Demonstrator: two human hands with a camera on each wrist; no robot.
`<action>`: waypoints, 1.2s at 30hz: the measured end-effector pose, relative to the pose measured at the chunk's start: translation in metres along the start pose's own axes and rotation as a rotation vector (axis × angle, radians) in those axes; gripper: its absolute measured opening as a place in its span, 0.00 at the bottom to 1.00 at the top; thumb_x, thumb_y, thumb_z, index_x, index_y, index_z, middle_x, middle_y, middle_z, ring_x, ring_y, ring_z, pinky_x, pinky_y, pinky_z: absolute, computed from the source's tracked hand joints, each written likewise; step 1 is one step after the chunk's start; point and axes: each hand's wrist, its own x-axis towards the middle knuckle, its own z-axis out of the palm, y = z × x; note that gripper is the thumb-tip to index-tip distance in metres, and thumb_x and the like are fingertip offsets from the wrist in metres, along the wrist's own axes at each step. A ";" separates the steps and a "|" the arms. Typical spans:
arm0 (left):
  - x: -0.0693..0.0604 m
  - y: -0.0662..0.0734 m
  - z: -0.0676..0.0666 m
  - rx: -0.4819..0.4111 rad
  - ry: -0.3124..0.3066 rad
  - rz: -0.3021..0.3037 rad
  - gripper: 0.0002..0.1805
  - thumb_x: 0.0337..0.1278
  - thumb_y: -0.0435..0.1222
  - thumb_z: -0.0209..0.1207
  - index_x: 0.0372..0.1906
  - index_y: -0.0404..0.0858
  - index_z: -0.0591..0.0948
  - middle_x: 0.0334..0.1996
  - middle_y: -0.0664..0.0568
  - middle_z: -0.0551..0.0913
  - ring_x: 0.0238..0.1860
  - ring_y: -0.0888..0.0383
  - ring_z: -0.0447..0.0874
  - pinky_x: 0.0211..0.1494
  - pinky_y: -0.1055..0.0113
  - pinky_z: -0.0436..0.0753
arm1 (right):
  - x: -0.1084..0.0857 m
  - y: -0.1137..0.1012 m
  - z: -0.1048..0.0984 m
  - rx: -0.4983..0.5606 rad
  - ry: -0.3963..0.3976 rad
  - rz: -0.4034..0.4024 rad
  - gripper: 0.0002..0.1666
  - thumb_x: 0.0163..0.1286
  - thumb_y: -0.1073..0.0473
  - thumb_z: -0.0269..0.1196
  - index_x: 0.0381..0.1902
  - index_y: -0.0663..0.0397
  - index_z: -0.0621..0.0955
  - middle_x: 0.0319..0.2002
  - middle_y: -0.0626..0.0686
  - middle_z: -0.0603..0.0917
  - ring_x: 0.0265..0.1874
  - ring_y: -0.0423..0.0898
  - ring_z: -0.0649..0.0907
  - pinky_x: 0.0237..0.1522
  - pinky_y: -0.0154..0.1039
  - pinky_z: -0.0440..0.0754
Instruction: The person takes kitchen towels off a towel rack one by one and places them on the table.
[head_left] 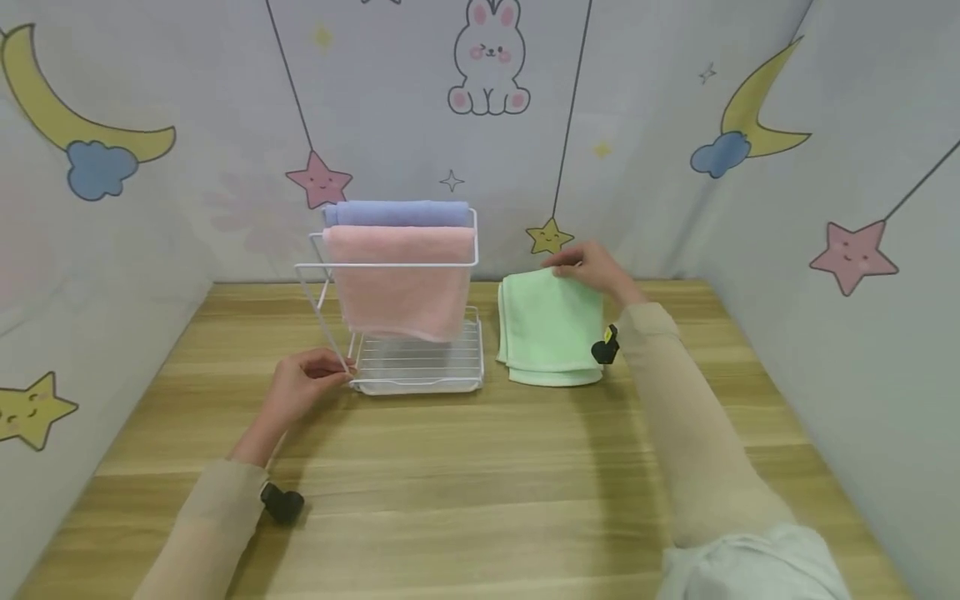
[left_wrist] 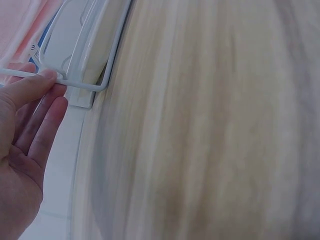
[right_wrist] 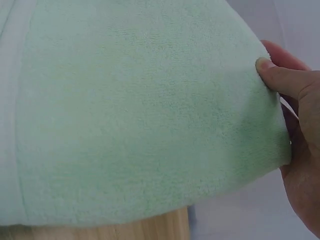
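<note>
A white wire rack (head_left: 311,265) stands left of centre, with a pink towel (head_left: 401,283) hung in front of a blue towel (head_left: 405,213). My left hand (head_left: 300,383) pinches the rack's front left wire between thumb and fingers, seen closely as the hand (left_wrist: 30,120) on the wire (left_wrist: 82,86) in the left wrist view. To the right of the rack, my right hand (head_left: 596,271) pinches the top edge of a folded green towel (head_left: 551,321), which hangs down from it. In the right wrist view the thumb of that hand (right_wrist: 300,110) lies over the edge of the towel (right_wrist: 140,110).
A wire shelf with a white tray (head_left: 420,386) forms the rack's base. The wooden table (head_left: 450,492) reaches back to a printed cloth wall (head_left: 405,125), with further walls at the left and right.
</note>
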 end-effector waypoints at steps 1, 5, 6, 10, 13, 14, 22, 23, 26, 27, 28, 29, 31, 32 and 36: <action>0.000 0.000 0.000 -0.003 -0.003 -0.008 0.07 0.52 0.27 0.69 0.35 0.27 0.84 0.42 0.30 0.86 0.34 0.72 0.87 0.40 0.78 0.86 | 0.003 0.000 0.000 0.007 0.006 0.007 0.14 0.72 0.61 0.62 0.53 0.53 0.85 0.56 0.59 0.85 0.56 0.53 0.82 0.59 0.50 0.79; -0.001 0.002 -0.001 0.003 -0.010 -0.019 0.07 0.52 0.27 0.69 0.35 0.28 0.84 0.43 0.30 0.86 0.35 0.70 0.88 0.40 0.78 0.86 | 0.012 0.000 0.001 0.026 0.030 0.009 0.13 0.71 0.61 0.62 0.52 0.53 0.85 0.55 0.58 0.85 0.54 0.52 0.81 0.59 0.50 0.79; -0.001 0.003 -0.001 0.003 -0.011 -0.020 0.07 0.52 0.27 0.69 0.35 0.28 0.84 0.43 0.31 0.86 0.35 0.70 0.88 0.40 0.78 0.86 | 0.014 0.000 0.001 0.026 0.031 0.009 0.13 0.71 0.61 0.62 0.52 0.52 0.85 0.55 0.58 0.85 0.53 0.52 0.81 0.58 0.49 0.78; 0.000 0.006 0.000 -0.009 -0.011 -0.005 0.06 0.51 0.25 0.68 0.35 0.27 0.84 0.42 0.30 0.86 0.33 0.73 0.87 0.38 0.79 0.86 | 0.017 0.002 0.002 0.006 0.040 -0.007 0.13 0.70 0.63 0.62 0.51 0.53 0.85 0.52 0.58 0.86 0.48 0.50 0.81 0.51 0.43 0.79; 0.000 0.007 0.001 -0.020 -0.015 -0.005 0.06 0.50 0.24 0.68 0.34 0.25 0.83 0.41 0.30 0.86 0.33 0.74 0.86 0.37 0.78 0.86 | 0.016 0.003 0.006 -0.015 0.049 -0.034 0.12 0.70 0.64 0.63 0.50 0.55 0.86 0.50 0.59 0.86 0.44 0.49 0.80 0.45 0.38 0.78; 0.000 0.007 0.001 -0.021 -0.016 -0.005 0.07 0.50 0.24 0.68 0.34 0.25 0.83 0.41 0.30 0.87 0.33 0.74 0.86 0.37 0.78 0.86 | 0.016 0.004 0.007 -0.019 0.055 -0.041 0.12 0.70 0.64 0.63 0.50 0.55 0.86 0.50 0.59 0.87 0.43 0.49 0.80 0.43 0.37 0.77; 0.001 0.005 0.000 -0.019 -0.014 0.007 0.06 0.50 0.24 0.69 0.34 0.27 0.85 0.40 0.30 0.87 0.33 0.72 0.87 0.37 0.78 0.86 | 0.018 0.006 0.014 -0.022 0.093 -0.043 0.13 0.68 0.65 0.64 0.50 0.55 0.86 0.50 0.59 0.87 0.40 0.47 0.79 0.40 0.35 0.76; 0.001 0.005 0.000 -0.018 -0.013 0.008 0.06 0.50 0.24 0.69 0.34 0.27 0.85 0.40 0.30 0.87 0.33 0.71 0.88 0.37 0.78 0.86 | 0.018 0.006 0.014 -0.023 0.096 -0.042 0.13 0.68 0.65 0.64 0.50 0.55 0.86 0.50 0.59 0.87 0.40 0.47 0.79 0.39 0.34 0.76; 0.000 0.006 0.000 -0.014 -0.008 0.006 0.06 0.50 0.23 0.69 0.34 0.27 0.85 0.40 0.30 0.87 0.33 0.70 0.88 0.37 0.79 0.86 | 0.017 0.006 0.015 -0.015 0.103 -0.034 0.12 0.68 0.65 0.64 0.49 0.54 0.86 0.49 0.58 0.87 0.40 0.47 0.79 0.39 0.34 0.77; -0.001 0.006 0.000 -0.012 -0.006 0.003 0.06 0.50 0.23 0.69 0.34 0.27 0.85 0.40 0.30 0.87 0.33 0.70 0.88 0.37 0.79 0.86 | 0.017 0.006 0.016 -0.013 0.104 -0.033 0.12 0.68 0.65 0.64 0.49 0.54 0.86 0.49 0.58 0.88 0.40 0.47 0.79 0.39 0.35 0.77; -0.001 0.006 0.000 -0.010 -0.002 0.001 0.06 0.50 0.23 0.69 0.34 0.26 0.85 0.40 0.30 0.87 0.33 0.71 0.88 0.37 0.79 0.86 | 0.017 0.007 0.016 -0.013 0.103 -0.032 0.12 0.68 0.65 0.64 0.49 0.54 0.86 0.49 0.58 0.88 0.40 0.48 0.80 0.40 0.36 0.78; -0.001 0.006 0.000 -0.011 0.000 0.000 0.06 0.50 0.23 0.69 0.34 0.26 0.85 0.40 0.30 0.87 0.33 0.71 0.88 0.37 0.79 0.86 | 0.017 0.007 0.016 -0.011 0.099 -0.030 0.13 0.69 0.65 0.64 0.50 0.54 0.86 0.50 0.58 0.87 0.42 0.49 0.80 0.42 0.38 0.79; -0.001 0.006 0.000 -0.009 0.001 0.000 0.06 0.50 0.23 0.69 0.34 0.25 0.84 0.40 0.30 0.87 0.33 0.72 0.87 0.36 0.79 0.86 | 0.016 0.007 0.015 -0.017 0.089 -0.034 0.15 0.69 0.63 0.64 0.53 0.56 0.84 0.53 0.59 0.86 0.47 0.52 0.81 0.49 0.45 0.80; -0.001 0.005 0.001 -0.010 0.002 0.001 0.06 0.50 0.23 0.69 0.34 0.25 0.84 0.40 0.30 0.87 0.32 0.72 0.87 0.36 0.79 0.86 | 0.016 0.007 0.014 -0.022 0.083 -0.032 0.17 0.69 0.63 0.65 0.55 0.57 0.83 0.56 0.60 0.85 0.51 0.54 0.80 0.54 0.49 0.80; -0.001 0.004 0.000 -0.014 -0.002 0.004 0.06 0.50 0.24 0.69 0.34 0.26 0.84 0.40 0.30 0.87 0.32 0.74 0.86 0.37 0.79 0.86 | 0.013 0.007 0.008 -0.043 0.059 -0.023 0.28 0.67 0.58 0.67 0.64 0.57 0.76 0.67 0.61 0.76 0.68 0.59 0.72 0.70 0.61 0.68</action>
